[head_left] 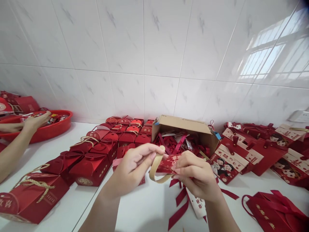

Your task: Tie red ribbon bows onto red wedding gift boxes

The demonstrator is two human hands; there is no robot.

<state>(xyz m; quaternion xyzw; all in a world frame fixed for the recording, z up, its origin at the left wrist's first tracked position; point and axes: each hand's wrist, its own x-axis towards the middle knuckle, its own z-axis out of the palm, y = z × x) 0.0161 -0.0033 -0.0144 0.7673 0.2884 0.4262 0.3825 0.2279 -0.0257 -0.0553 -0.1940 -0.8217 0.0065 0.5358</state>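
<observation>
My left hand (pixel 131 172) pinches one end of a gold ribbon (pixel 154 167) between thumb and fingertips. The ribbon curves down in a loop and runs towards my right hand (pixel 194 174). That hand grips a small red printed card (pixel 167 163), which is partly hidden behind the fingers. Both hands are raised above the white table, close together in the middle of the view. Below my right hand, dark red ribbon strips (pixel 180 206) and a white printed tag (pixel 198 204) lie on the tabletop.
Red gift boxes (pixel 90 169) stand in rows on the left. Behind my hands an open cardboard box (pixel 182 122) holds ribbons and tags. Red gift bags (pixel 224 167) and a ribbon-tied box (pixel 272 209) are on the right. Another person's hands (pixel 36 121) reach into a red basin (pixel 58 127).
</observation>
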